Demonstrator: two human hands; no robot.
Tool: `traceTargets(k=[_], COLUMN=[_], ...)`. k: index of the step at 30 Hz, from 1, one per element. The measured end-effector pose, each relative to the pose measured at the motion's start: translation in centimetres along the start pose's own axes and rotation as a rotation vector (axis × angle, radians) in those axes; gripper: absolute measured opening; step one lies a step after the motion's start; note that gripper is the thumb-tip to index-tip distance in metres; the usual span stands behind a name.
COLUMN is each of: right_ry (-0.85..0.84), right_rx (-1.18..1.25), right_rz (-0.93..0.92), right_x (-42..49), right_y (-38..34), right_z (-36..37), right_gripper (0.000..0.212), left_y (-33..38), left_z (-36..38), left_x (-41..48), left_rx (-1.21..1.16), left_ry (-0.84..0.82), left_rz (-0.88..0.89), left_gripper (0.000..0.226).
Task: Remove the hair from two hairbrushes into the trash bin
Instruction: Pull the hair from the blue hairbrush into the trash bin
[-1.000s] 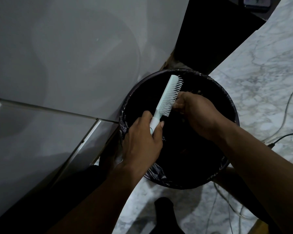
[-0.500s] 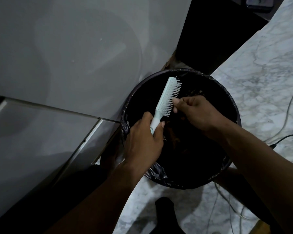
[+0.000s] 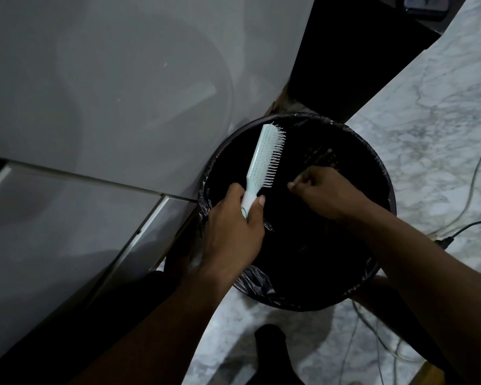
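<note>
A pale mint hairbrush (image 3: 264,159) is held over the round black trash bin (image 3: 383,173), bristles facing right. My left hand (image 3: 233,226) grips its handle near the bin's left rim. My right hand (image 3: 325,190) hovers over the bin's middle, a short way right of the bristles, with fingertips pinched together. Whether hair is between those fingers is too dark to tell. The bin is lined with a black plastic bag, and its inside is dark. No second hairbrush is in view.
A white cabinet or appliance front (image 3: 109,93) stands close on the bin's left. The marble floor (image 3: 442,120) stretches right, with cables (image 3: 472,190) and a plug (image 3: 446,241) lying on it. A dark foot (image 3: 270,340) shows below the bin.
My right hand has pulled away from the bristles, moving right and down over the bin with fingers pinched. The brush has stayed in my left hand, nearly still.
</note>
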State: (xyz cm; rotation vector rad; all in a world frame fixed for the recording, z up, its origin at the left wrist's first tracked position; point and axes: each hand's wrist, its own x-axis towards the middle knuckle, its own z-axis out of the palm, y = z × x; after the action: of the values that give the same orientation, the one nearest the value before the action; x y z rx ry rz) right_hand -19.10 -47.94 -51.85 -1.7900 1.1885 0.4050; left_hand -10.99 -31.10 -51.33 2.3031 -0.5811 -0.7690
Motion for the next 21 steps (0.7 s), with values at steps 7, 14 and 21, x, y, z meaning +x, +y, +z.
traceTargets(k=[7, 14, 21], right_ry=[-0.023, 0.139, 0.132], right_rx=[0.692, 0.757, 0.983], right_rz=[-0.059, -0.047, 0.03], right_x=[-0.6, -0.7, -0.8], right_y=[-1.6, -1.4, -2.0], right_z=[0.2, 0.7, 0.6], right_gripper=[0.045, 0.026, 0.025], left_y=[0.4, 0.5, 0.2], left_z=[0.3, 0.6, 0.5], left_x=[-0.4, -0.5, 0.1], left_rx=[-0.04, -0.108, -0.207], left_ry=[-0.077, -0.146, -0.125], left_rz=[0.041, 0.043, -0.087], left_gripper=[0.029, 0.031, 0.03])
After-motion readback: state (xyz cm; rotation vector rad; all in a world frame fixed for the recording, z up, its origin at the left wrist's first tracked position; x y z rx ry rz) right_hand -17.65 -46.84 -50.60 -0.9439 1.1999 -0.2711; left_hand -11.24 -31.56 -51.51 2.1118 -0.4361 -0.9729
